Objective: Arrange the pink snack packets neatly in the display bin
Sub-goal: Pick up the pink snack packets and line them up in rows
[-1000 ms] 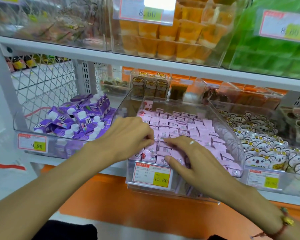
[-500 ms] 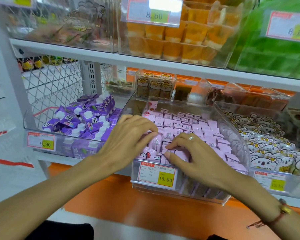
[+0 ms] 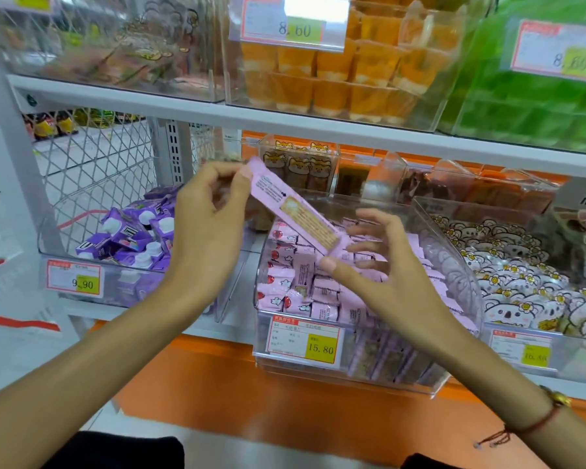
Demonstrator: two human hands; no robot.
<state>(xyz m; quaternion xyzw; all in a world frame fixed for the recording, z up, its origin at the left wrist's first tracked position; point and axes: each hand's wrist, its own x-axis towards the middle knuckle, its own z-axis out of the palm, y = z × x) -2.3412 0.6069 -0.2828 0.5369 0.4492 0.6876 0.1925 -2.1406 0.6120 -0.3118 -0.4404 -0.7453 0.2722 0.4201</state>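
Held packet: one long pink snack packet (image 3: 296, 211) is lifted above the bin, tilted, its far-left end higher than its near-right end.
Left hand: the left hand (image 3: 207, 214) pinches the upper end of the packet between thumb and fingertips; the other fingers are curled.
Right hand: the right hand (image 3: 383, 265) holds the lower end, thumb under it and fingers spread loosely above; a red string bracelet (image 3: 535, 424) is on the wrist.
Display bin: a clear plastic display bin (image 3: 454, 265) stands in the middle of the lower shelf, with a price tag (image 3: 303, 340) reading 15.80 on its near wall.
Bin contents: many small pink snack packets (image 3: 318, 292) fill it, mostly in rows, some near the left wall lying unevenly.
Left bin: a clear bin (image 3: 48, 245) holds purple cartons (image 3: 132, 235) with white caps; its tag reads 9.90.
Right bin: another clear bin (image 3: 521, 350) holds white packets with a koala drawing (image 3: 521, 289).
Upper shelf: a clear box with orange jelly cups (image 3: 345, 69), tag 8.60, and just to the right green packets (image 3: 535, 106).
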